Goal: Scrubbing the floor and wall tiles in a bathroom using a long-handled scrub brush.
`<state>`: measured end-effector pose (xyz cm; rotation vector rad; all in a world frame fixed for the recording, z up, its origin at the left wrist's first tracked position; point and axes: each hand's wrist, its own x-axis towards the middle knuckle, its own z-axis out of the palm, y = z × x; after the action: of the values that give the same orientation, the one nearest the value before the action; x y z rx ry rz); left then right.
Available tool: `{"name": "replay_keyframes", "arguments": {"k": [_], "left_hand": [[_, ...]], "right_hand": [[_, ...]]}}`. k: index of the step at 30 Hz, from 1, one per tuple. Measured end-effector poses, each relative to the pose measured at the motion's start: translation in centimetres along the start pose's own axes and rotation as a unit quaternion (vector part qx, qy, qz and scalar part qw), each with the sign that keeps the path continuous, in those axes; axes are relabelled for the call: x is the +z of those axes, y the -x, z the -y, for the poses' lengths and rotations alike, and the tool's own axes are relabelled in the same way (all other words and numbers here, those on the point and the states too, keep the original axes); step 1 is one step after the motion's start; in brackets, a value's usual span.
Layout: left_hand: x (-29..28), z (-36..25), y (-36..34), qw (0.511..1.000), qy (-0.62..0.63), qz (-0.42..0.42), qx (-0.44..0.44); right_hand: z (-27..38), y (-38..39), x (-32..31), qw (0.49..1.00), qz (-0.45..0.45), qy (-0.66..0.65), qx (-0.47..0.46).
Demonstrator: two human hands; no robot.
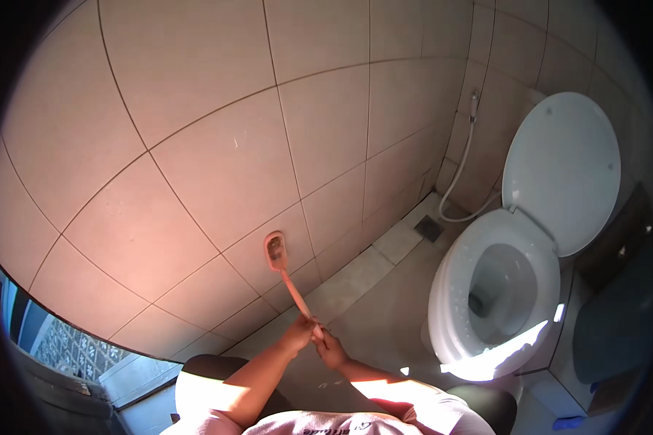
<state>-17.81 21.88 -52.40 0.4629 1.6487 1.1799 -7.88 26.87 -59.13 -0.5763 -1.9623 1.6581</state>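
A long-handled pink scrub brush (294, 291) reaches up and away from me toward the tiled wall. Its oval head is at the lower wall tiles and looks to be against them; the contact itself is hard to make out. My left hand (299, 336) is closed round the lower handle. Just right of it, my right hand (331, 349) grips the handle's near end, close against the left.
To the right stands a white toilet (442, 297) with its lid (562, 170) raised. A hand sprayer (474, 106) with a white hose hangs in the far corner, above a floor drain (429, 229). A blue object (568, 423) lies at the lower right.
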Motion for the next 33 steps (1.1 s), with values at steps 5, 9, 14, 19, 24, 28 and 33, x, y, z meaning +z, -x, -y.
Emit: {"name": "replay_keyframes", "arguments": {"k": [5,9,14,19,24,28,33], "left_hand": [[-0.9,-6.6,4.2,0.995,-0.031,-0.017,0.097],[-2.8,-5.9,2.8,0.992,-0.029,-0.058,0.109],[-7.5,-2.4,-1.3,0.967,-0.110,-0.124,0.193],[-7.6,-2.7,-1.0,0.971,-0.156,-0.098,0.154],[-8.1,-3.0,-0.2,0.940,-0.304,-0.026,0.150],[-9.5,-2.2,-0.7,0.912,-0.400,0.014,0.096],[-8.7,-2.2,-0.7,0.896,-0.431,0.030,0.107]], "right_hand": [[11.9,-6.5,-3.4,0.963,-0.068,-0.245,0.092],[10.9,-6.8,-3.8,0.959,-0.110,-0.213,0.155],[5.9,-0.9,-1.3,0.961,-0.109,-0.084,0.239],[12.7,-11.6,-7.7,0.902,-0.221,-0.288,0.235],[10.8,-6.0,-3.7,0.904,-0.162,-0.258,0.300],[10.7,-1.6,0.3,0.884,-0.102,-0.248,0.383],[9.5,-11.8,-9.5,0.871,-0.213,-0.315,0.312]]}}
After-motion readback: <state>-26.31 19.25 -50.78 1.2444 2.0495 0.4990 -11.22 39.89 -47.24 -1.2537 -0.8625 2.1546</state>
